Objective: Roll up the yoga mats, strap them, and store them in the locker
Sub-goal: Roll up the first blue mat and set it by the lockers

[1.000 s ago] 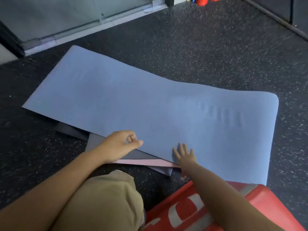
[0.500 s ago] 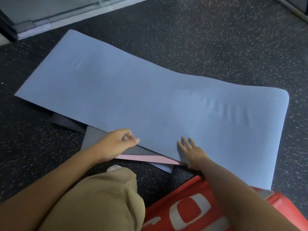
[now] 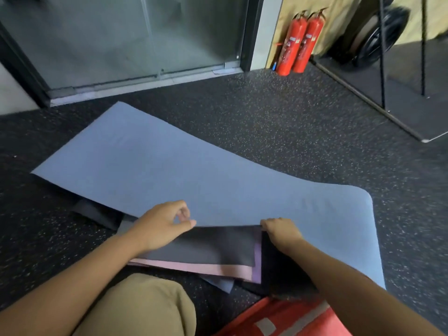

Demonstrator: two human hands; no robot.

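Observation:
A blue yoga mat [image 3: 194, 180] lies spread on the dark speckled floor on top of a stack of other mats. Its near edge is lifted, baring a black mat [image 3: 213, 246] and a pink mat [image 3: 208, 269] under it. My left hand [image 3: 162, 226] pinches the blue mat's near edge between thumb and fingers. My right hand [image 3: 281, 231] grips the same edge further right, its fingers curled over it. No strap or locker shows.
A red padded block [image 3: 286, 321] sits at the bottom right beside my knee [image 3: 145, 309]. Two red fire extinguishers [image 3: 300, 42] stand by the wall past a glass door [image 3: 121, 37]. A black platform [image 3: 402, 93] with weight plates lies at the right.
Both hands have taken hold of the blue mat's near edge and lifted it, uncovering more of the black and pink mats. The camera has tilted up toward the door and the extinguishers.

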